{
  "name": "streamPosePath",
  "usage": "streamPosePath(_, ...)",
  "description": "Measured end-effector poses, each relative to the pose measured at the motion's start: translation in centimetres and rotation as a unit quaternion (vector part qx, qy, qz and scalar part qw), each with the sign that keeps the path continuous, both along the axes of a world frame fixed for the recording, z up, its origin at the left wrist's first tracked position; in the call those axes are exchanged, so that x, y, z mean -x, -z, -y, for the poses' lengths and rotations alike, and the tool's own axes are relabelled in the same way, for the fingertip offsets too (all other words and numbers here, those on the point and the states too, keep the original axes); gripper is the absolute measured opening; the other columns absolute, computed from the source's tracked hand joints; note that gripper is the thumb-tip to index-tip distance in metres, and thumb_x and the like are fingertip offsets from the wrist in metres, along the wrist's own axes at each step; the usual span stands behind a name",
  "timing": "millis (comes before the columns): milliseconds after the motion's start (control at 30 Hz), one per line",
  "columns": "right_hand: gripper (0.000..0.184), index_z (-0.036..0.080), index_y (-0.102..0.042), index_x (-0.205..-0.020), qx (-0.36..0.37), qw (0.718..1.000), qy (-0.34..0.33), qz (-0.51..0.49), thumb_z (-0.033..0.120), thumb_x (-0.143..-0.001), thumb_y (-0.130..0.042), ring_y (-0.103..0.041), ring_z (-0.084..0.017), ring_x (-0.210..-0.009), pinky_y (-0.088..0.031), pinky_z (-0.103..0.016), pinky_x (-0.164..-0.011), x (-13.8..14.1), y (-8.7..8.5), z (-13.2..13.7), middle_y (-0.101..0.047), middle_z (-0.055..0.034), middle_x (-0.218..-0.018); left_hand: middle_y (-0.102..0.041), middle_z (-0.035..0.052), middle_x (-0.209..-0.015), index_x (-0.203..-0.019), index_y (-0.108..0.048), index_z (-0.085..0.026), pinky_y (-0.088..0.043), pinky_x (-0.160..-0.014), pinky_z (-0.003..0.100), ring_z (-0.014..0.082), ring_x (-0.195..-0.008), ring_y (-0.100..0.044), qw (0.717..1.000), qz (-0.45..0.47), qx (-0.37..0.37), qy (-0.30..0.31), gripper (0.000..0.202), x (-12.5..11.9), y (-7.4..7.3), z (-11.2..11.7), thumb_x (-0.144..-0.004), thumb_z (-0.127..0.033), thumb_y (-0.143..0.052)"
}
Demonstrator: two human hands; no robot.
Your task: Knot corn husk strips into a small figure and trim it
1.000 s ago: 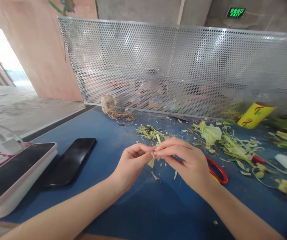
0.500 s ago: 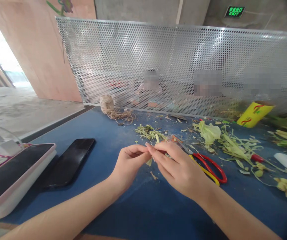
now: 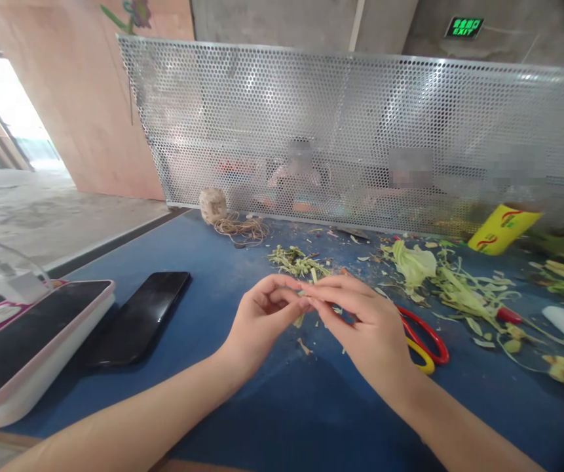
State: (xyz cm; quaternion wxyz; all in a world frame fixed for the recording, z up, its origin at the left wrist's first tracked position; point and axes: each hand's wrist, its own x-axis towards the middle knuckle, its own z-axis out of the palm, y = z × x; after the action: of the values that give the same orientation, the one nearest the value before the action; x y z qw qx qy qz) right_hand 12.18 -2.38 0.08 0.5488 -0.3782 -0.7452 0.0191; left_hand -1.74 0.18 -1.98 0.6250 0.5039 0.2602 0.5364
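While holding L hand & R hand fingertip-to-fingertip, can't tell if pinching anything, w/ pale green stem on blue table just beyond, nearer R, long axis approx. fore-aft.

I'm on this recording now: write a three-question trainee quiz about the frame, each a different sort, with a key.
1. True or false: the left hand and right hand meet at the fingertips.
2. Which is nearest the right hand? A) coil of twine; B) red handle; C) exit sign.
3. Fill in: between the pink-edged device and the left hand lies a black ____.

Key: 1. True. 2. B. 3. Phone.
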Motion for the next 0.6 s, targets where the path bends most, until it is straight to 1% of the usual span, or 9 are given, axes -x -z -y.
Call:
streamPosePath(67, 0.019, 0.021, -0.066, -0.085, 0.024, 1.0, -0.005, -0.019, 0.008, -0.074, -0.058, -0.063, -0.012, -0.076, -0.052, -0.02, -0.069, -0.1, -0.3, 0.1, -0.068, -0.0015, -0.083, -0.065, -0.0023, -0.061, -0.076, -0.059, -0.015, -0.044, -0.065, 0.018, 0.0084, -0.063, -0.059, 1.0, -0.009, -0.001, 0.001, 0.012, 0.0, 0.0, 0.1, -0.068, -0.016, -0.068)
streamPosePath(133, 0.017, 0.021, -0.066, -0.082, 0.046, 0.999, -0.023, -0.012, 0.008, -0.075, -0.058, -0.062, -0.012, -0.076, -0.051, -0.021, -0.07, -0.4, -0.6, 0.0, -0.068, -0.0003, -0.08, -0.066, -0.0016, -0.063, -0.075, -0.059, -0.015, -0.044, -0.064, 0.018, 0.0087, -0.065, -0.06, 1.0, -0.018, 0.0, -0.002, 0.011, 0.0, 0.0, 0.1, -0.068, -0.016, -0.068)
streamPosePath(200, 0.017, 0.022, -0.065, -0.08, 0.068, 0.996, -0.053, 0.019, 0.008, -0.077, -0.055, -0.061, -0.012, -0.076, -0.05, -0.022, -0.071, -0.9, -1.0, -0.1, -0.066, 0.0003, -0.079, -0.066, -0.0011, -0.064, -0.074, -0.061, -0.015, -0.043, -0.062, 0.017, 0.0085, -0.065, -0.06, 1.0, -0.027, -0.002, -0.003, 0.01, 0.0, -0.1, 0.1, -0.068, -0.017, -0.068)
streamPosePath(300, 0.019, 0.022, -0.063, -0.081, 0.098, 0.986, -0.103, 0.083, 0.008, -0.081, -0.051, -0.058, -0.01, -0.077, -0.048, -0.021, -0.07, -1.7, -1.5, -0.4, -0.063, 0.0004, -0.082, -0.066, -0.001, -0.063, -0.072, -0.062, -0.014, -0.042, -0.057, 0.015, 0.0072, -0.06, -0.058, 0.999, -0.035, -0.006, -0.006, 0.009, 0.0, -0.2, 0.2, -0.067, -0.018, -0.069)
streamPosePath(367, 0.018, 0.022, -0.062, -0.083, 0.112, 0.979, -0.12, 0.122, 0.009, -0.082, -0.049, -0.057, -0.009, -0.078, -0.046, -0.02, -0.071, -2.2, -1.8, -0.6, -0.061, 0.0007, -0.084, -0.066, -0.0008, -0.062, -0.068, -0.062, -0.013, -0.041, -0.055, 0.015, 0.0068, -0.057, -0.056, 0.999, -0.039, -0.001, -0.012, 0.01, 0.0, -0.3, 0.2, -0.065, -0.018, -0.07)
streamPosePath(500, 0.015, 0.022, -0.06, -0.084, 0.118, 0.969, -0.12, 0.18, 0.012, -0.083, -0.049, -0.056, -0.01, -0.084, -0.045, -0.023, -0.076, -2.8, -1.7, -0.6, -0.059, 0.0, -0.088, -0.065, -0.001, -0.06, -0.062, -0.061, -0.013, -0.039, -0.052, 0.015, 0.0058, -0.053, -0.053, 0.999, -0.045, 0.019, -0.019, 0.013, -0.1, -0.4, 0.4, -0.061, -0.02, -0.072)
streamPosePath(600, 0.013, 0.023, -0.06, -0.085, 0.098, 0.969, -0.11, 0.197, 0.014, -0.083, -0.05, -0.056, -0.012, -0.086, -0.045, -0.025, -0.078, -2.9, -1.4, -0.5, -0.059, -0.001, -0.09, -0.065, -0.0011, -0.06, -0.061, -0.062, -0.012, -0.038, -0.051, 0.015, 0.0053, -0.053, -0.052, 0.998, -0.046, 0.025, -0.022, 0.014, -0.2, -0.4, 0.4, -0.06, -0.021, -0.073)
